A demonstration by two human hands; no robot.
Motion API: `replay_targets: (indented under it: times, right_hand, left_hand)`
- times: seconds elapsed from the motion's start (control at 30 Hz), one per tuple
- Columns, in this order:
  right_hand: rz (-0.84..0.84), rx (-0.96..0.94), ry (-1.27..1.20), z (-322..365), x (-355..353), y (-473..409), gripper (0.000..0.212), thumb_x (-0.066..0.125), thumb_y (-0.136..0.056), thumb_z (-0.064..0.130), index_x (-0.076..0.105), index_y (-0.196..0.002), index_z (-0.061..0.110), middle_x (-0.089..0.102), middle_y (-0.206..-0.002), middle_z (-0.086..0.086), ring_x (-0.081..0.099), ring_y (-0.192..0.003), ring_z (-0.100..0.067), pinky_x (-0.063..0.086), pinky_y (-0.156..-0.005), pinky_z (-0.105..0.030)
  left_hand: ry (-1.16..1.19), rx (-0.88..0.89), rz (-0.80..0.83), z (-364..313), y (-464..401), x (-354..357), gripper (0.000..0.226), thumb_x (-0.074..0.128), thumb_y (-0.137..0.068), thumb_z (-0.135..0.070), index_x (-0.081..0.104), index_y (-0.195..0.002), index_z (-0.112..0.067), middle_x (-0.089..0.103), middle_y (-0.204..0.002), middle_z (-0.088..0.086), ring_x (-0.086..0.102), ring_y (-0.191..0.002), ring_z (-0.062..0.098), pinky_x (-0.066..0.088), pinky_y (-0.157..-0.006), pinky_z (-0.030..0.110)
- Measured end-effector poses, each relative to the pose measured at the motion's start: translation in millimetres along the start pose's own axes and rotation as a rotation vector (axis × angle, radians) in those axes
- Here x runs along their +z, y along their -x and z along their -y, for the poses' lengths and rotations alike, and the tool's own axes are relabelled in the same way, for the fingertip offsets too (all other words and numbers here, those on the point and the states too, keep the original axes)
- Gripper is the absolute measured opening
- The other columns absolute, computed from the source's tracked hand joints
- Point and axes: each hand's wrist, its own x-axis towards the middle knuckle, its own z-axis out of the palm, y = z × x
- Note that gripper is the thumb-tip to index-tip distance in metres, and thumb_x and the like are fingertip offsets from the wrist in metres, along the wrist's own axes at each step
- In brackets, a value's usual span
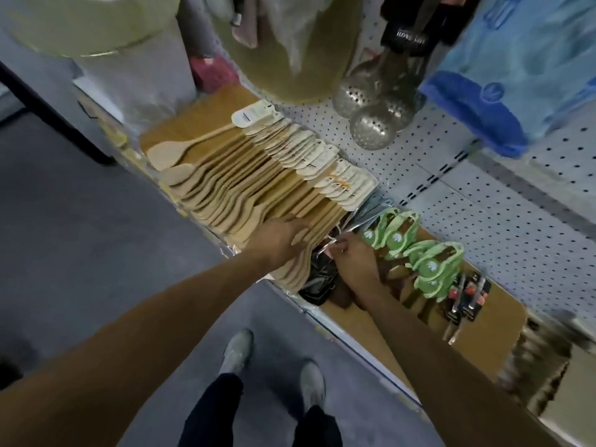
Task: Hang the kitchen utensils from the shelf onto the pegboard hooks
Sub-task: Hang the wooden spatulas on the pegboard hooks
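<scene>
fingers (pixel 298 226) of my left hand (pixel 277 241) lie straight and flat on the near end of the row of wooden spoons (pixel 225 188), pressing them, not curled round any one. fingers (pixel 342 245) of my right hand (pixel 358 259) are bent down into the gap between the spoons and the green-carded utensils (pixel 419 253), at a thin white loop (pixel 329 241); they look to be pinching it, but whether they hold it i cannot tell, as the tips are blurred.

my guess is that i am at the picking step: the left hand steadies the stack while the right works something free from the dark packaged items (pixel 319 279) low in that gap. nothing is lifted yet.

the spoons lie on the shelf (pixel 500 324) in an overlapping row, bowls toward me, white header cards (pixel 306 150) toward the pegboard (pixel 467 175), directly under my left fingers. the green-carded utensils sit just beside my right hand, on its far side.

next i would need a sure pinch on one item, lift it clear of its neighbours, then raise it to the pegboard behind the shelf, where metal skimmers (pixel 371 111) already hang, and find a free hook. i cannot make out an empty hook from here.
</scene>
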Motion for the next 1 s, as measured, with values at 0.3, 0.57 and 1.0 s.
replay_targets:
  times: [0.3,0.57,1.0]
  right_hand:
    - [-0.08,0.288,-0.062,-8,90,-96,0.023,0.057,-0.088,0.023,0.07,-0.096,0.005,0.07,-0.091,-0.011,0.064,-0.086,-0.026,0.043,-0.067,-0.025]
    - [-0.168,0.446,-0.286,-10,102,-120,0.028,0.077,-0.08,0.03,0.063,-0.067,0.01,0.072,-0.08,-0.013,0.072,-0.078,-0.03,0.06,-0.075,-0.046]
    - [-0.072,0.635,-0.808,5,99,-108,0.012,0.073,-0.086,0.008,0.062,-0.088,0.002,0.066,-0.077,-0.01,0.064,-0.064,-0.02,0.061,-0.072,-0.04]
  left_hand:
    - [0.057,-0.001,0.113,74,-73,56,0.021,0.059,-0.093,-0.031,0.063,-0.112,-0.026,0.069,-0.113,-0.001,0.063,-0.104,0.023,0.05,-0.087,0.032]
    - [0.055,-0.051,0.173,69,-92,57,0.026,0.063,-0.092,-0.031,0.072,-0.115,-0.021,0.074,-0.111,0.0,0.063,-0.109,0.022,0.051,-0.091,0.032]
    - [0.238,-0.22,0.205,63,-88,43,0.031,0.055,-0.084,-0.03,0.076,-0.102,-0.015,0.076,-0.103,0.003,0.067,-0.103,0.023,0.054,-0.089,0.035]
